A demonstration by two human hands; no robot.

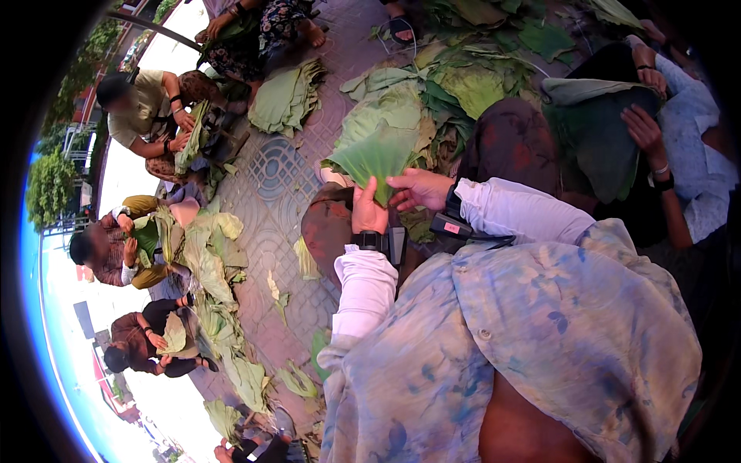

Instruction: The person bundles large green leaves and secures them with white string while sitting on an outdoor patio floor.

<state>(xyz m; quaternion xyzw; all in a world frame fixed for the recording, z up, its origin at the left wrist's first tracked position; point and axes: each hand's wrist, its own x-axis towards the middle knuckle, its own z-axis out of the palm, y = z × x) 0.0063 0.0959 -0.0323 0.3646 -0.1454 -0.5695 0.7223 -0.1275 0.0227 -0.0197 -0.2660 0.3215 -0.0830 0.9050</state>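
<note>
In front of my knees I hold up a large green leaf (376, 158), its veins fanning out like a lotus leaf's. My left hand (368, 208) pinches its narrow lower end, thumb and finger pointing up. From the other side my right hand (421, 190) grips the same end with closed fingers. Just beyond the held leaf lies a pile of pale green leaves (397, 112), partly hidden by it. Darker and browner leaves (471, 81) are heaped behind and to the right.
At right, close by, a person (698, 147) handles a big dark green leaf (598, 127). Several people sit along the left with leaves in hand. A leaf stack (287, 96) and a long row of leaves (220, 309) lie on the patterned paving (266, 289).
</note>
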